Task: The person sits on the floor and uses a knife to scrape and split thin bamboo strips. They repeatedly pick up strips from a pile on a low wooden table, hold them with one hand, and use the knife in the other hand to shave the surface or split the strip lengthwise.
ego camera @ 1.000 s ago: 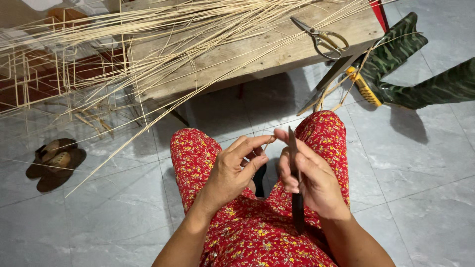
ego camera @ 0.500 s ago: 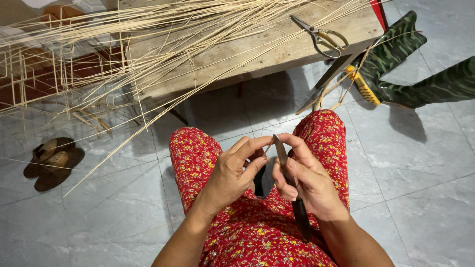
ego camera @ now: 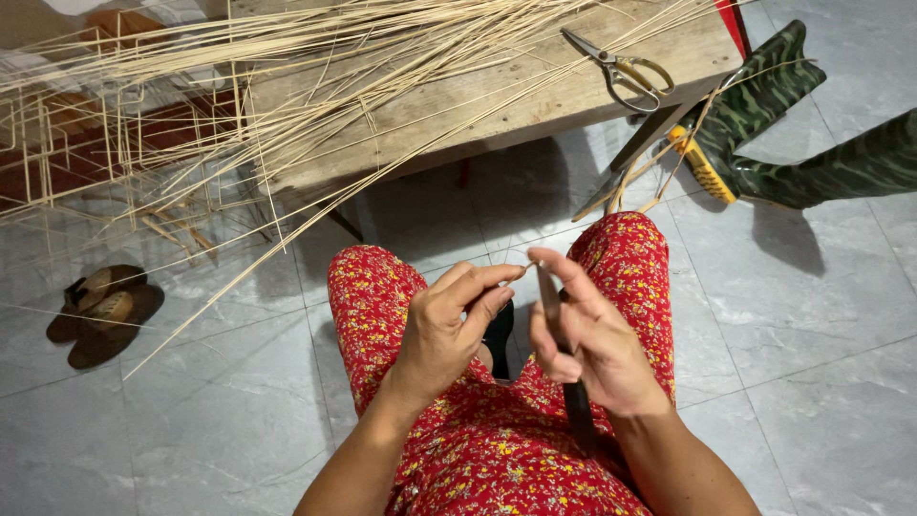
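Note:
My right hand (ego camera: 592,339) grips a knife (ego camera: 564,354) with a dark handle, its blade pointing up between the fingers. My left hand (ego camera: 449,330) pinches the end of a thin pale bamboo strip (ego camera: 287,234) that runs up and left toward the bench. The two hands meet over my lap, which is covered by red floral cloth (ego camera: 497,449). The strip's end touches the blade near my right forefinger.
A low wooden bench (ego camera: 497,91) carries a heap of thin bamboo strips (ego camera: 239,67) and scissors (ego camera: 621,72). Green patterned boots (ego camera: 793,124) lie at the right. Brown sandals (ego camera: 100,311) rest on the grey tiled floor at the left. A bamboo lattice frame (ego camera: 67,143) is at the far left.
The knife blade has shifted left toward my left hand's fingertips, and the two hands have closed together on the strip's end.

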